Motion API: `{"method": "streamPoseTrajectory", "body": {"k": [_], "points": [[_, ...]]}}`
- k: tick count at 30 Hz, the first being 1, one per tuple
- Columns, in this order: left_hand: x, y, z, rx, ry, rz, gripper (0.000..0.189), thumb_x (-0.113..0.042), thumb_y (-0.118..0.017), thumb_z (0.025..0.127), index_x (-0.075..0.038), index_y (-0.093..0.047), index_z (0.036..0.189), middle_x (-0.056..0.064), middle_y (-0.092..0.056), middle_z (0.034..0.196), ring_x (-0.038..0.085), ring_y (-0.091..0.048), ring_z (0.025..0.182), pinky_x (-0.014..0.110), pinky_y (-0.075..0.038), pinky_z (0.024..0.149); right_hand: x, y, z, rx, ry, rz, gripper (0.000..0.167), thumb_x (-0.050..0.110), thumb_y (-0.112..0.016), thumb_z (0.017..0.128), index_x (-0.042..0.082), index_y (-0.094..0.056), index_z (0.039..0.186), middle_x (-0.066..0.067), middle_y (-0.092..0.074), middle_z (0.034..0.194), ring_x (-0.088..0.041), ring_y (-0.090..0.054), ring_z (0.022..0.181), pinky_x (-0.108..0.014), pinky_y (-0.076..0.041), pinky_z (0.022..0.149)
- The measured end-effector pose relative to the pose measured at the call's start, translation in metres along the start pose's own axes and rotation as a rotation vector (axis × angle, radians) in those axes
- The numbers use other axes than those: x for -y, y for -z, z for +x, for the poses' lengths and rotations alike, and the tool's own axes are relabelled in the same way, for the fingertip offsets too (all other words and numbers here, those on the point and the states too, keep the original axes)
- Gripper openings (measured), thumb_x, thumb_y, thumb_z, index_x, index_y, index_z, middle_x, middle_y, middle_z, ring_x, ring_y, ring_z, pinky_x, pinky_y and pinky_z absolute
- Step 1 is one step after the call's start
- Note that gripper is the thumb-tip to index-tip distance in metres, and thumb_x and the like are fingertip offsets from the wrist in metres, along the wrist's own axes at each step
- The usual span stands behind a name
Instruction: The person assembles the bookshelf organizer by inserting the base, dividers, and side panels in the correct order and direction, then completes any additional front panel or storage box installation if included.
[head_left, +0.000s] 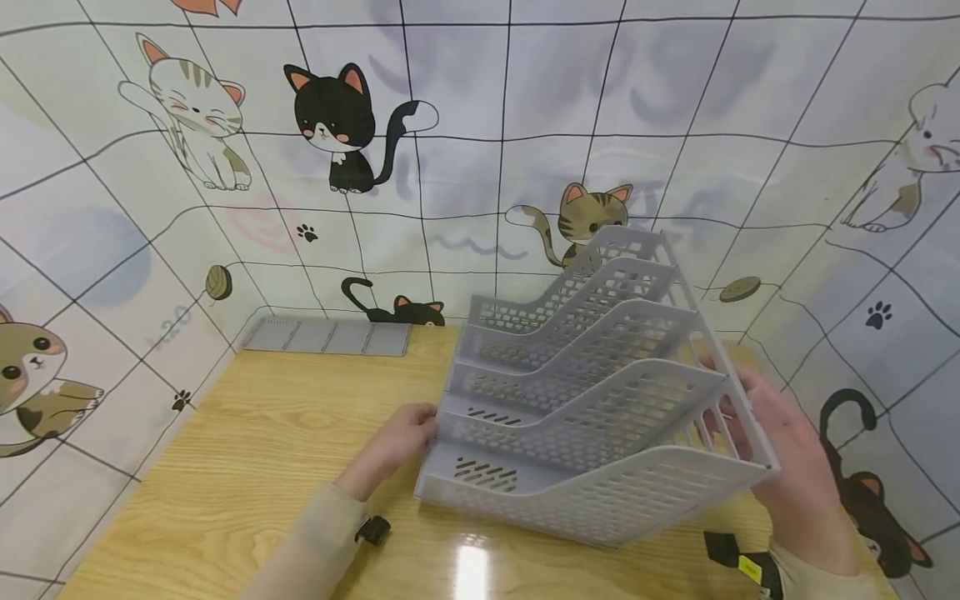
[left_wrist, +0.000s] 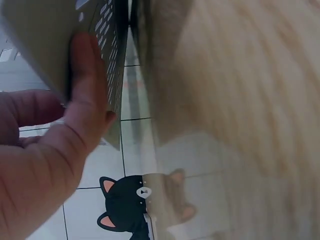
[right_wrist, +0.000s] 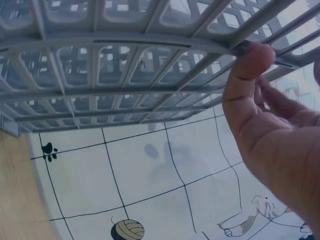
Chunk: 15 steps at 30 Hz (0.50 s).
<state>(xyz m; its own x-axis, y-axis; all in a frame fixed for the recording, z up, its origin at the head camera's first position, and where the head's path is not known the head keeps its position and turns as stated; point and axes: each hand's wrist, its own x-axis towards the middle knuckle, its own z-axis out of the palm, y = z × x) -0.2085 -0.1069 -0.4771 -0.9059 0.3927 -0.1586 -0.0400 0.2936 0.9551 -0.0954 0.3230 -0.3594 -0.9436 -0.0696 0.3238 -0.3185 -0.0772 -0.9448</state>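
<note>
A light grey desktop file organizer (head_left: 675, 462) with several upright slotted dividers is held between both hands, over the right half of the table. My left hand (head_left: 408, 433) pinches its low left edge, thumb on one face and fingers on the other. In the left wrist view a narrow gap shows between the organizer's perforated base (left_wrist: 42, 42) and the tabletop. My right hand (head_left: 780, 442) holds the taller right side, its fingers hooked around the open bars. Up close in the right wrist view, a finger curls over one crossbar (right_wrist: 145, 40) of that barred side.
A flat grey panel (head_left: 330, 337), divided into sections, lies at the table's back left against the wall covering. The wood-grain table (head_left: 247, 467) is bounded at the back and sides by a cat-printed sheet (head_left: 465, 108).
</note>
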Motion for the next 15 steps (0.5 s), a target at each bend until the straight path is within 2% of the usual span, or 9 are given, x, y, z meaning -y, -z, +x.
{"method": "streamPoseTrajectory", "body": {"k": [2, 3, 4, 7, 8, 10, 11, 13, 15], "points": [[0.002, -0.002, 0.000, -0.046, 0.005, 0.090, 0.035, 0.000, -0.046, 0.101, 0.017, -0.058, 0.130, 0.021, -0.073, 0.109, 0.025, -0.072, 0.092, 0.038, -0.061, 0.079, -0.002, -0.005, 0.000, 0.055, 0.066, -0.095, 0.047, 0.016, -0.028, 0.114, -0.002, -0.038, 0.157, -0.002, -0.054, 0.150, -0.009, -0.057, 0.131, -0.021, -0.052, 0.096], [0.004, -0.002, 0.001, -0.069, -0.002, 0.146, 0.034, 0.000, -0.048, 0.101, 0.016, -0.060, 0.128, 0.021, -0.073, 0.109, 0.025, -0.071, 0.093, 0.040, -0.061, 0.080, -0.004, -0.007, 0.001, 0.103, 0.114, -0.084, 0.048, 0.014, -0.026, 0.114, -0.007, -0.033, 0.157, -0.006, -0.050, 0.155, -0.011, -0.054, 0.135, -0.022, -0.050, 0.100], [0.005, -0.003, 0.001, -0.088, -0.006, 0.200, 0.033, 0.000, -0.050, 0.100, 0.015, -0.061, 0.127, 0.023, -0.072, 0.111, 0.028, -0.071, 0.096, 0.042, -0.060, 0.083, -0.005, -0.009, 0.002, 0.119, 0.130, -0.108, 0.048, 0.014, -0.028, 0.114, -0.006, -0.032, 0.157, -0.006, -0.048, 0.157, -0.010, -0.054, 0.135, -0.021, -0.049, 0.101], [0.005, -0.005, 0.001, -0.126, -0.022, 0.330, 0.032, 0.002, -0.052, 0.099, 0.010, -0.064, 0.128, 0.026, -0.070, 0.117, 0.030, -0.069, 0.095, 0.046, -0.059, 0.083, -0.007, -0.016, 0.002, 0.102, 0.165, -0.279, 0.047, 0.004, -0.035, 0.111, -0.003, -0.035, 0.158, -0.002, -0.051, 0.156, -0.008, -0.056, 0.131, -0.016, -0.046, 0.101], [0.005, -0.006, 0.000, -0.132, -0.033, 0.377, 0.033, 0.003, -0.052, 0.099, 0.008, -0.065, 0.129, 0.026, -0.069, 0.122, 0.032, -0.069, 0.101, 0.048, -0.059, 0.087, -0.007, -0.018, 0.002, 0.095, 0.173, -0.316, 0.048, -0.001, -0.038, 0.109, -0.002, -0.036, 0.158, -0.001, -0.051, 0.155, -0.008, -0.056, 0.131, -0.015, -0.046, 0.100], [0.003, -0.007, -0.001, -0.132, -0.074, 0.440, 0.036, 0.008, -0.052, 0.095, 0.006, -0.067, 0.128, 0.027, -0.067, 0.124, 0.034, -0.067, 0.101, 0.049, -0.058, 0.084, -0.008, -0.020, 0.001, 0.105, 0.177, -0.369, 0.058, -0.012, -0.045, 0.102, -0.001, -0.036, 0.158, -0.001, -0.049, 0.158, -0.007, -0.055, 0.132, -0.014, -0.045, 0.100], [0.001, -0.007, -0.002, -0.128, -0.099, 0.466, 0.037, 0.010, -0.052, 0.094, 0.004, -0.069, 0.127, 0.025, -0.068, 0.122, 0.033, -0.066, 0.099, 0.049, -0.058, 0.083, -0.007, -0.021, 0.001, 0.121, 0.191, -0.373, 0.064, -0.018, -0.047, 0.098, -0.001, -0.035, 0.158, -0.001, -0.047, 0.159, -0.007, -0.053, 0.134, -0.014, -0.044, 0.101], [-0.001, -0.007, -0.003, -0.118, -0.143, 0.525, 0.037, 0.011, -0.053, 0.091, 0.003, -0.072, 0.122, 0.024, -0.068, 0.123, 0.035, -0.064, 0.108, 0.052, -0.056, 0.091, -0.010, -0.018, 0.002, 0.210, 0.259, -0.272, 0.072, -0.026, -0.048, 0.092, -0.008, -0.028, 0.158, -0.010, -0.037, 0.165, -0.010, -0.047, 0.142, -0.016, -0.042, 0.106], [-0.003, -0.006, -0.003, -0.102, -0.168, 0.552, 0.036, 0.012, -0.054, 0.089, 0.002, -0.074, 0.117, 0.021, -0.069, 0.120, 0.036, -0.064, 0.109, 0.053, -0.055, 0.091, -0.013, -0.015, 0.003, 0.293, 0.311, -0.194, 0.076, -0.029, -0.049, 0.089, -0.013, -0.020, 0.158, -0.016, -0.030, 0.167, -0.014, -0.043, 0.146, -0.020, -0.041, 0.109]]}}
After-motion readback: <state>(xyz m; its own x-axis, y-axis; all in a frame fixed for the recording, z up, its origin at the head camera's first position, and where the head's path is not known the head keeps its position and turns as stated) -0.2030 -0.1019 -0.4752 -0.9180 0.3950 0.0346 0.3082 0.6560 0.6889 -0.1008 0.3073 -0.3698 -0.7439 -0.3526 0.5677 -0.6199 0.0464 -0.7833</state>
